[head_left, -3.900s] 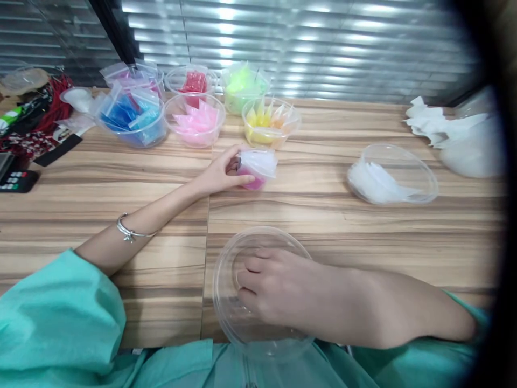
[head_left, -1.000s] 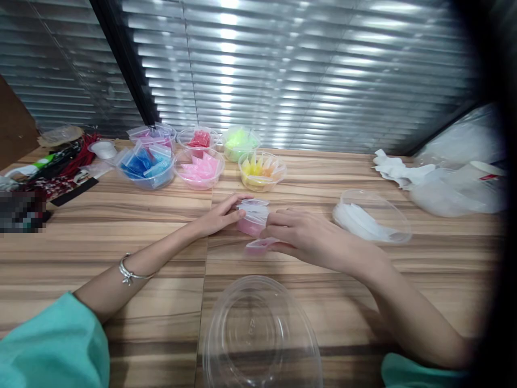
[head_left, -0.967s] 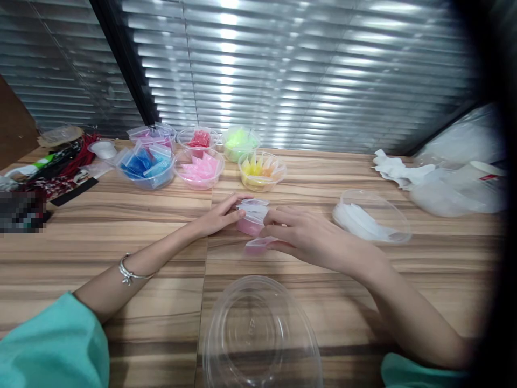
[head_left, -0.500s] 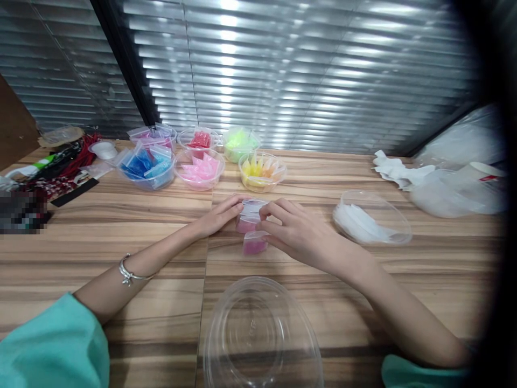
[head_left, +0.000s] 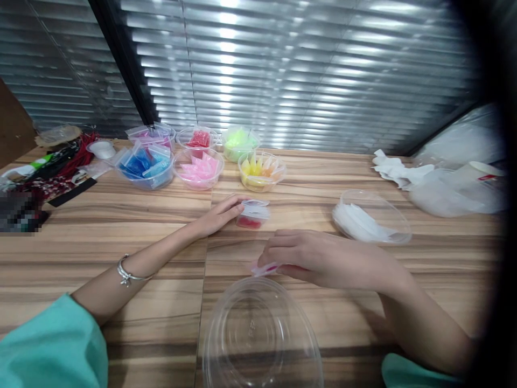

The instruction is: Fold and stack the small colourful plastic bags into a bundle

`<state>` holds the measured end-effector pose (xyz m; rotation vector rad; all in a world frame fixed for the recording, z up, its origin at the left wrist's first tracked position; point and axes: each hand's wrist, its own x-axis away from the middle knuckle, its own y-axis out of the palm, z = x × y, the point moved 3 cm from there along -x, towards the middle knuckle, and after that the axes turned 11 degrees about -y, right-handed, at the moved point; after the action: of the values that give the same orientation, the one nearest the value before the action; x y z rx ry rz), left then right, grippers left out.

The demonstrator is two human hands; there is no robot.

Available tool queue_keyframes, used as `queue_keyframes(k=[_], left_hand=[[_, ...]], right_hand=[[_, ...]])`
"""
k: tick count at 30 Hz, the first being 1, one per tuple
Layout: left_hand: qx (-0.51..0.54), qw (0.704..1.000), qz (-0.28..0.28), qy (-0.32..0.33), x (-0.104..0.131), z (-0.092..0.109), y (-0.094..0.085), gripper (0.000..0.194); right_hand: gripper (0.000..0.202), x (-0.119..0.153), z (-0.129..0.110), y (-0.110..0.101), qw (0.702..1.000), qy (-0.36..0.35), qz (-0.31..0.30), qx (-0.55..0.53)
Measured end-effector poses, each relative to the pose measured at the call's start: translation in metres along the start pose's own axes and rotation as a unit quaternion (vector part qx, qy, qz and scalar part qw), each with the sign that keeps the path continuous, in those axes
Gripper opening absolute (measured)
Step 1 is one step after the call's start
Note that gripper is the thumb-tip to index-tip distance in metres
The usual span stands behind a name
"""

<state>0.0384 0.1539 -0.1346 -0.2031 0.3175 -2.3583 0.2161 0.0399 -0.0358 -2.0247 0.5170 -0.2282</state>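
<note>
A short row of small zip bags [head_left: 253,214], red at the bottom with clear tops, stands on the wooden table. Against its left edge my left hand [head_left: 220,216] grips the bags, with some fingertips hidden behind them. My right hand [head_left: 301,256] is closed on a single small zip bag [head_left: 264,268] with pink contents, slightly blurred. It hangs just beyond the far rim of a clear oval plastic tub [head_left: 262,334], which looks bare inside.
Clear tubs with colored bags stand at the back: blue [head_left: 145,167], pink [head_left: 198,170], yellow-orange [head_left: 262,171], red [head_left: 200,139], green [head_left: 241,143] and purple [head_left: 151,137]. A tub of white bags [head_left: 361,221] is right. Cords [head_left: 76,159] lie left, plastic wrap [head_left: 444,191] far right.
My right hand has drawn the pink bag away from the row, toward me and the oval tub. The front of the row now shows red. My left hand has stayed put.
</note>
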Motion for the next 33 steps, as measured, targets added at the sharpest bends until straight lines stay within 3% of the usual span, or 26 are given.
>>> queue_keyframes(k=[3, 8, 11, 20, 27, 33], left_hand=[[0.001, 1.000, 0.001, 0.000, -0.001, -0.001, 0.000, 0.044], [0.006, 1.000, 0.000, -0.002, -0.003, -0.006, -0.001, 0.043], [0.008, 1.000, -0.001, 0.000, -0.004, -0.006, -0.001, 0.042], [0.011, 1.000, 0.002, -0.006, -0.003, -0.009, -0.001, 0.043], [0.023, 1.000, 0.003, -0.002, -0.003, -0.002, -0.001, 0.043], [0.031, 0.999, 0.017, -0.012, -0.002, 0.001, 0.000, 0.043]], right_hand=[[0.024, -0.001, 0.002, 0.001, 0.999, 0.013, -0.028, -0.023], [0.029, -0.007, 0.015, 0.004, 0.989, 0.078, 0.086, 0.093], [0.035, -0.009, 0.021, 0.009, 0.982, 0.089, 0.111, 0.126], [0.041, -0.014, 0.026, 0.016, 0.959, 0.062, 0.036, 0.274], [0.037, -0.021, 0.026, 0.019, 0.930, 0.059, 0.058, 0.358], [0.031, -0.023, 0.028, 0.023, 0.925, 0.060, 0.055, 0.372]])
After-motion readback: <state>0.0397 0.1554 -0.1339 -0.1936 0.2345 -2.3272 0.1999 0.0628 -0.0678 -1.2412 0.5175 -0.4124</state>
